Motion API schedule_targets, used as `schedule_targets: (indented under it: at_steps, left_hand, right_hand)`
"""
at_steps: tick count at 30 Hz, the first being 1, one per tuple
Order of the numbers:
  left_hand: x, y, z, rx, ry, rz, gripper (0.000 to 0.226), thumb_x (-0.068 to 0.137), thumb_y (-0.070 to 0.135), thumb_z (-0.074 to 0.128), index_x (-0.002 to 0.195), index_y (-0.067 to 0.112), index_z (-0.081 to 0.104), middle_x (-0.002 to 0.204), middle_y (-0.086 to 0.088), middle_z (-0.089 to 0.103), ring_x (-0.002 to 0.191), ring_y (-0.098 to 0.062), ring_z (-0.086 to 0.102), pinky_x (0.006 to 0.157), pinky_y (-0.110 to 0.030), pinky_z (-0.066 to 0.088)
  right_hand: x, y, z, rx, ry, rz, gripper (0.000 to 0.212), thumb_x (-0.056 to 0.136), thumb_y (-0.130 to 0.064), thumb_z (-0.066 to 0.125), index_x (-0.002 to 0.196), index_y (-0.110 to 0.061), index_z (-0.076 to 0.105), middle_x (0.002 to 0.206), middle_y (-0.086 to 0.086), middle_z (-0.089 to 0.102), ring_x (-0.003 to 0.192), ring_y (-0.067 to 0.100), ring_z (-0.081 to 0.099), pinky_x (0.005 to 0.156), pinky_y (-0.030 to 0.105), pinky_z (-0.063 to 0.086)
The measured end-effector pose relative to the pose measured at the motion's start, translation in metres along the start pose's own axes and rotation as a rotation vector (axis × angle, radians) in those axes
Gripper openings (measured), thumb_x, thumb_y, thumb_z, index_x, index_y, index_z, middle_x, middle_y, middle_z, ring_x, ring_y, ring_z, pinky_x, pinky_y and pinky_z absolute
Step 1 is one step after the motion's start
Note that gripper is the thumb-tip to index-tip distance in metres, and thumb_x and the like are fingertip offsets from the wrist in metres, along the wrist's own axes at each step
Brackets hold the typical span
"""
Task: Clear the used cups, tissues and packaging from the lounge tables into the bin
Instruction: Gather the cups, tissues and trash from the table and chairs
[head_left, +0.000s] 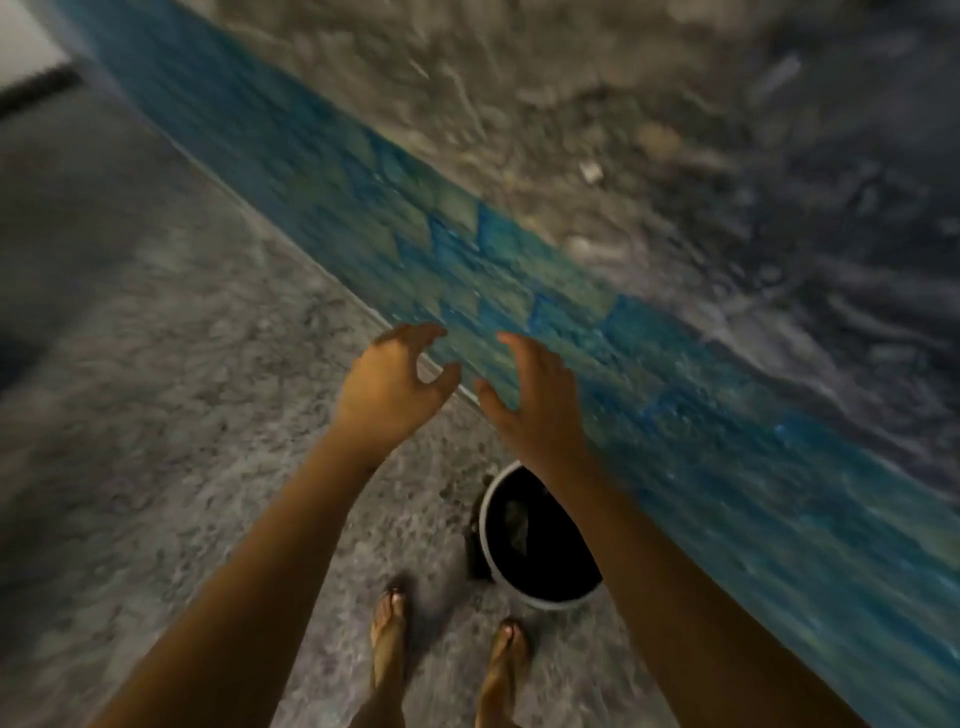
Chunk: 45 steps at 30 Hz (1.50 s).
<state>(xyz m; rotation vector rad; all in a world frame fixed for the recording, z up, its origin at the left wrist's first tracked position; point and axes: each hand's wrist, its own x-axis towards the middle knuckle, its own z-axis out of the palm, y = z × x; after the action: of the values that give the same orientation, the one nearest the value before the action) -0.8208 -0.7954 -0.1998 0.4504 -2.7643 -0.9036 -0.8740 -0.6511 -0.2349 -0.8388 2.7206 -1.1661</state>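
Note:
The view is blurred by motion. My left hand and my right hand are both raised in front of me, fingers spread and curled, with nothing in either. Below them on the floor stands a round white bin with a dark inside, partly hidden by my right forearm. A pale crumpled piece lies inside it. The bin is just ahead of my feet, to the right.
A blue-tiled ledge runs diagonally from upper left to lower right, right behind my hands. Beyond it is grey, littered ground with a small white scrap. Speckled grey floor spreads to the left. My sandalled feet are at the bottom.

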Motion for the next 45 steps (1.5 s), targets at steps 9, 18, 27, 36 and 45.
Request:
schedule_targets:
  at_steps: [9,18,27,36,45]
  left_hand:
    - [-0.052,-0.066,-0.222,0.104,0.434,-0.228,0.049,0.082,0.033,0.063,0.127,0.016,0.053,0.127,-0.009,0.058,0.115,-0.025,0.054,0.093,-0.036,0.045]
    - [-0.202,-0.161,-0.441,0.199,0.827,-0.437,0.062,0.082,0.041,0.061,0.136,0.018,0.042,0.135,-0.005,0.049,0.123,-0.020,0.047,0.102,-0.037,0.040]
    - [-0.346,-0.233,-0.563,0.384,1.061,-0.723,0.058,0.083,0.037,0.062,0.135,0.019,0.043,0.135,-0.005,0.049,0.125,-0.021,0.043,0.099,-0.034,0.035]
    - [-0.448,-0.296,-0.628,0.514,1.187,-0.972,0.058,0.083,0.038,0.061,0.135,0.019,0.042,0.135,-0.007,0.050,0.122,-0.022,0.044,0.097,-0.032,0.034]
    - [-0.572,-0.325,-0.680,0.660,1.465,-1.311,0.055,0.080,0.035,0.066,0.127,0.011,0.051,0.125,-0.010,0.058,0.115,-0.026,0.053,0.096,-0.037,0.042]
  right_hand:
    - [0.080,-0.236,0.049,0.054,-0.067,-0.533,0.052,0.082,-0.036,0.052,0.125,-0.007,0.052,0.123,0.013,0.058,0.112,0.033,0.053,0.090,0.042,0.037]
    - [0.053,-0.503,0.160,0.203,-0.217,-0.961,0.052,0.083,-0.039,0.050,0.127,-0.010,0.052,0.126,0.010,0.056,0.112,0.031,0.053,0.090,0.041,0.038]
    - [-0.015,-0.696,0.257,0.380,-0.360,-1.232,0.048,0.087,-0.037,0.052,0.125,-0.007,0.051,0.124,0.013,0.056,0.113,0.031,0.052,0.093,0.045,0.041]
    - [-0.085,-0.824,0.365,0.429,-0.570,-1.439,0.052,0.088,-0.042,0.048,0.128,-0.009,0.048,0.128,0.012,0.053,0.118,0.031,0.047,0.096,0.043,0.036]
    - [-0.216,-0.968,0.445,0.580,-0.832,-1.752,0.068,0.079,-0.056,0.027,0.129,-0.014,0.047,0.127,0.008,0.054,0.116,0.026,0.048,0.092,0.040,0.035]
